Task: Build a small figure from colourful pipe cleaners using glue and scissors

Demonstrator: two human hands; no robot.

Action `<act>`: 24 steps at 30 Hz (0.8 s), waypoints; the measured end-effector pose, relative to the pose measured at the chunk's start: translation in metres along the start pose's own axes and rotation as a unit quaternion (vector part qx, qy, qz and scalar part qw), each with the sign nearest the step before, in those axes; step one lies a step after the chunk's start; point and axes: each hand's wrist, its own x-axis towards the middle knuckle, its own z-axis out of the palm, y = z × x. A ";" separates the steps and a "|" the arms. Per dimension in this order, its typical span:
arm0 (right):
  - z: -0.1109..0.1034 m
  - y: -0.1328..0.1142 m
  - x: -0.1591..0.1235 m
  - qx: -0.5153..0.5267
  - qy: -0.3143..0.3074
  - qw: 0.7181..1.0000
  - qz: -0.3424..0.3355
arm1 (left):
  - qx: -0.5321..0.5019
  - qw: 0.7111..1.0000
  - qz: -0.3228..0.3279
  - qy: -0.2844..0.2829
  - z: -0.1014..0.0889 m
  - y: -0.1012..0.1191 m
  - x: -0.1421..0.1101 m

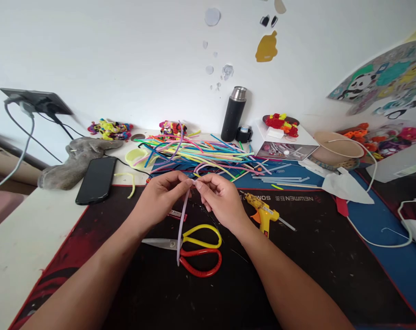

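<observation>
The person's 2 hands meet near the centre, both over the dark, smooth-looking mat (290,284). The left hand (165,197) pinches the top end of 1 thin, fuzzy lilac pipe cleaner (183,220) between thumb and fingers. The right hand (217,197) has its thumb and fingers closed at the same end, its other fingers curled in; what exactly they grip is too small to tell. The pipe cleaner hangs from the fingertips towards 6 o'clock in a slight curve, and hides part of 1 pair of scissors (172,244). The scissors have metal blades pointing to 9 o'clock and 2 looped handles, 1 yellow and 1 red.

At 4 o'clock from the hands lies 1 yellow glue gun (265,215) with an orange trigger and a clear stick at its back. At 12 o'clock a tangled pile of coloured sticks (201,153), too jumbled to count, spreads across the surface (53,238). Beyond it, at 1 o'clock, stands 1 black flask (232,117) with a metal top. At 9 o'clock are 1 flat black phone (95,181) and, beside it, 1 grey, soft-looking plush thing (70,162).
</observation>
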 end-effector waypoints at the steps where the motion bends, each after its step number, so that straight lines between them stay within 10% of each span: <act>1: 0.000 0.000 0.000 -0.006 0.002 1.000 -0.002 | -0.009 1.000 -0.005 0.000 0.000 0.000 0.000; 13: 0.004 -0.002 -0.004 -0.114 0.054 0.990 -0.057 | -0.185 0.974 -0.125 0.029 0.015 -0.008 0.003; 24: -0.006 -0.005 0.001 -0.050 0.082 0.995 -0.031 | 0.014 0.995 -0.059 -0.085 -0.003 0.001 0.001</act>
